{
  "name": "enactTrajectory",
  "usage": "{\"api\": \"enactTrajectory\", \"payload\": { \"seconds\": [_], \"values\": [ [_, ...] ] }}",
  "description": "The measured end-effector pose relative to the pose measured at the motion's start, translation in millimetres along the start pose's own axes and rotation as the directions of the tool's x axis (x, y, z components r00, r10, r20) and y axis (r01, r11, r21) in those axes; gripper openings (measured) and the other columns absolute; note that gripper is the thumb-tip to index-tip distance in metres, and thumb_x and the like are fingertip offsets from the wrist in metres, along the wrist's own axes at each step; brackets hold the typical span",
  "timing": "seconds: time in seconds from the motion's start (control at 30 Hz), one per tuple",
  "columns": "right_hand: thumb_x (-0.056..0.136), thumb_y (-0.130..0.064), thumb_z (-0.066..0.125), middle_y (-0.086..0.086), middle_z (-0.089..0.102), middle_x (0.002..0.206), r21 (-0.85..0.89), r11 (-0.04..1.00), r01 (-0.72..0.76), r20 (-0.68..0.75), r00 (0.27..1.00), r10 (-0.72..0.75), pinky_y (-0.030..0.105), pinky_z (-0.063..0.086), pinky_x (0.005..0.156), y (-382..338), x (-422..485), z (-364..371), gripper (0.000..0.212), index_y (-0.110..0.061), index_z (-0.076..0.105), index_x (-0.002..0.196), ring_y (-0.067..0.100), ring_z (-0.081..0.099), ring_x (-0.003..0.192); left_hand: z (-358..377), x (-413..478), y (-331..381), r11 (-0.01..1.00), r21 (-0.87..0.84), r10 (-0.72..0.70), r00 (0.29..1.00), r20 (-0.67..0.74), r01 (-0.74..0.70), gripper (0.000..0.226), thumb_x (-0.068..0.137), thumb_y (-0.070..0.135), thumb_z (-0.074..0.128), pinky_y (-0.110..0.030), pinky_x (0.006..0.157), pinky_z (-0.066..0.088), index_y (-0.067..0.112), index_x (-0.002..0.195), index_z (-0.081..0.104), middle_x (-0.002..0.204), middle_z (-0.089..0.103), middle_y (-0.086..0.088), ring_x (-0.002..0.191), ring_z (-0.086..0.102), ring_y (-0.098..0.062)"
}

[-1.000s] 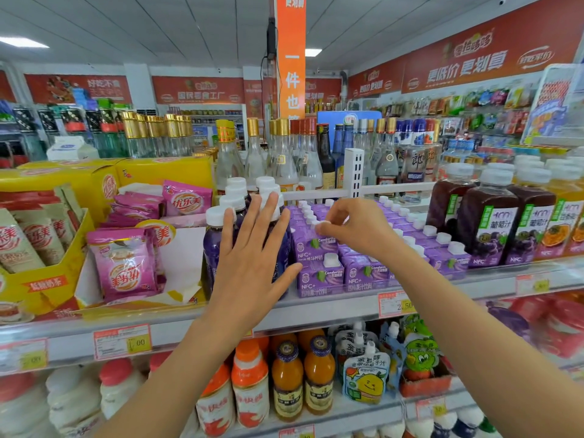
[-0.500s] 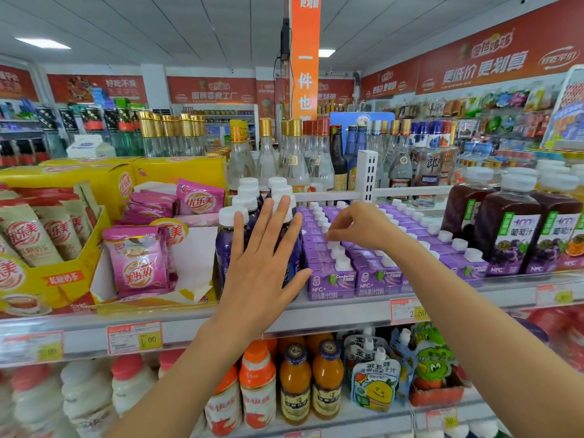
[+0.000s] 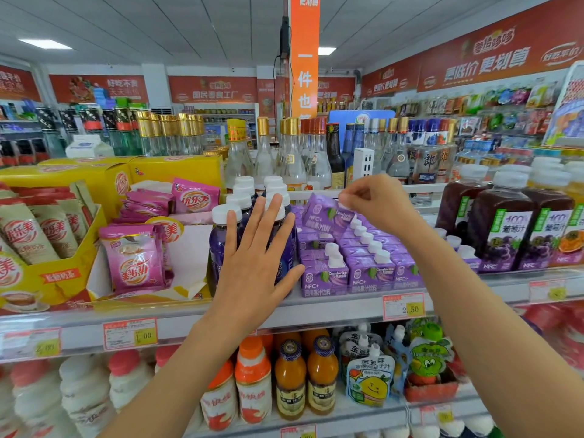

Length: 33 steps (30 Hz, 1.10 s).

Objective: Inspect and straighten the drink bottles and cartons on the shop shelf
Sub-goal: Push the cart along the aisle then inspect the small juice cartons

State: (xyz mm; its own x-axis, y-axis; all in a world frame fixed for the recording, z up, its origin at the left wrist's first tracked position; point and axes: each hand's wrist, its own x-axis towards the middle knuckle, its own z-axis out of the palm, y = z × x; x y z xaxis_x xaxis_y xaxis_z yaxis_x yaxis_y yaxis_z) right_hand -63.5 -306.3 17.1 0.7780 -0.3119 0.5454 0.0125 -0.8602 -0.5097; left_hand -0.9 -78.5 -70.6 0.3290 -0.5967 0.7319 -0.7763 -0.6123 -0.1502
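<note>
2 bare hands work at the upper shelf [image 3: 316,306] of a shop display. The left hand [image 3: 257,263] is spread flat, fingers apart, its palm laid against the front of the purple bottles [image 3: 221,245], which stand with white caps in a tight group at the near edge of the shelf. The right hand [image 3: 376,205] is closed in a pinch on the white cap of 1 purple carton [image 3: 328,213], which it holds lifted and tilted above the far part of the carton rows. The remaining purple cartons [image 3: 347,273] sit in rows just right of the bottles, running from the near edge toward the back, their white caps lined up. The nearest cartons touch the shelf lip, and the left thumb rests close beside the leftmost one.

To the right of the cartons stand dark grape juice bottles [image 3: 502,229] with white caps. To the left of the purple bottles a yellow display box [image 3: 47,276] holds pink sachets [image 3: 132,263]. Behind, on the far side, clear glass bottles [image 3: 290,165] with gold caps stand in a line. Price tags [image 3: 403,306] hang on the shelf front. On the lower shelf orange juice bottles [image 3: 290,377] stand beside drink pouches [image 3: 369,377].
</note>
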Motion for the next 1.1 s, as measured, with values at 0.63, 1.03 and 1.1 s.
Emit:
{"api": "enactTrajectory", "payload": {
  "seconds": [0.63,1.03,1.1],
  "values": [
    [0.081,-0.018,0.074,0.001,0.066,0.123,0.682,0.723,-0.107,0.32,0.933,-0.163,0.041,0.056,0.092,-18.8,-135.1,14.6,0.05,-0.023,0.061,0.129,0.023,0.065,0.107,-58.4,-43.7,38.2,0.153,-0.928,-0.357,0.895,0.268,0.339,0.041,0.09,0.029,0.06,-0.025,0.08,0.057,0.026,0.13,0.057,0.105,0.073,0.002,0.098,0.069,-0.014],
    [0.084,-0.033,0.071,-0.001,0.058,0.134,0.636,0.762,0.119,0.171,0.942,-0.29,0.047,0.053,0.094,-32.0,-151.6,39.9,0.049,-0.023,0.06,0.13,0.024,0.06,0.116,-77.2,-56.7,22.4,0.063,-0.835,-0.2,0.826,0.526,0.547,0.052,0.088,0.057,0.06,-0.026,0.087,0.055,0.033,0.135,0.055,0.125,0.068,0.006,0.109,0.066,-0.007],
    [0.087,-0.037,0.067,0.001,0.067,0.121,0.644,0.761,0.074,0.156,0.962,-0.225,0.043,0.055,0.092,-36.7,-152.0,38.6,0.047,-0.017,0.061,0.129,0.023,0.065,0.108,-79.3,-61.1,20.4,0.269,-0.827,-0.17,0.869,0.464,0.494,0.073,0.076,0.06,0.073,-0.022,0.093,0.051,0.046,0.141,0.044,0.142,0.049,0.019,0.122,0.054,0.004]
  ]
}}
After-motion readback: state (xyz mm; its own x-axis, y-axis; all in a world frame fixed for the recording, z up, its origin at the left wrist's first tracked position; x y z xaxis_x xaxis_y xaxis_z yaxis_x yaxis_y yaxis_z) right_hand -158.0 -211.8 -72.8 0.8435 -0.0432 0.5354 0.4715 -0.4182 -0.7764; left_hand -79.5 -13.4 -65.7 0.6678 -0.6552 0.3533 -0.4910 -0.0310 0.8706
